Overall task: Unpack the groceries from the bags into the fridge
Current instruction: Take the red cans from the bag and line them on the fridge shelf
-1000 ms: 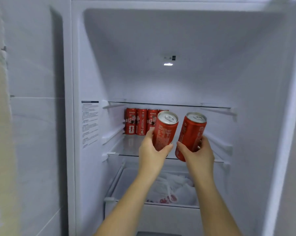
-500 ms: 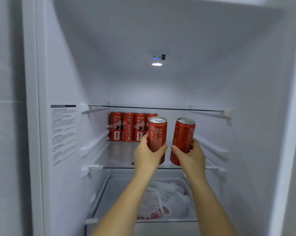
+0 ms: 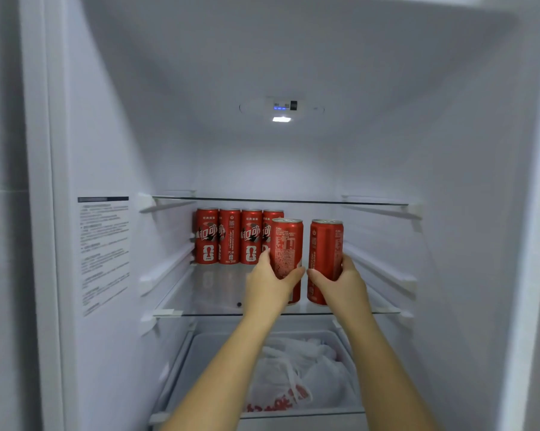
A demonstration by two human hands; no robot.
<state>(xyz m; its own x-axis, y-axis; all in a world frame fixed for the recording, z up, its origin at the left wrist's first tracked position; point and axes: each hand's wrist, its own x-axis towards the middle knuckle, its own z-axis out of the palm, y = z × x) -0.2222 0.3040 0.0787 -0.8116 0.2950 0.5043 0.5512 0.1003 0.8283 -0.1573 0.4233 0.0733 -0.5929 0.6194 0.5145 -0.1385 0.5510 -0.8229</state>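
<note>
Left hand point(image 3: 268, 283) grips can point(image 3: 286, 247); right hand point(image 3: 343, 284) another can point(image 3: 325, 253).

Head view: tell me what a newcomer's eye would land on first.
The left hand grips a tall red metal can and the right hand a second red can, both upright at the clear glass shelf. A row of four red cans lines the shelf's back left. Below, a white plastic bag with red print lies in the translucent drawer.

There are six red cans point(image 3: 206, 236), four in a back row and two nearer the front, plus two glass shelves point(image 3: 206, 293), one drawer point(image 3: 197, 356) and one white bag point(image 3: 309, 365).
</note>
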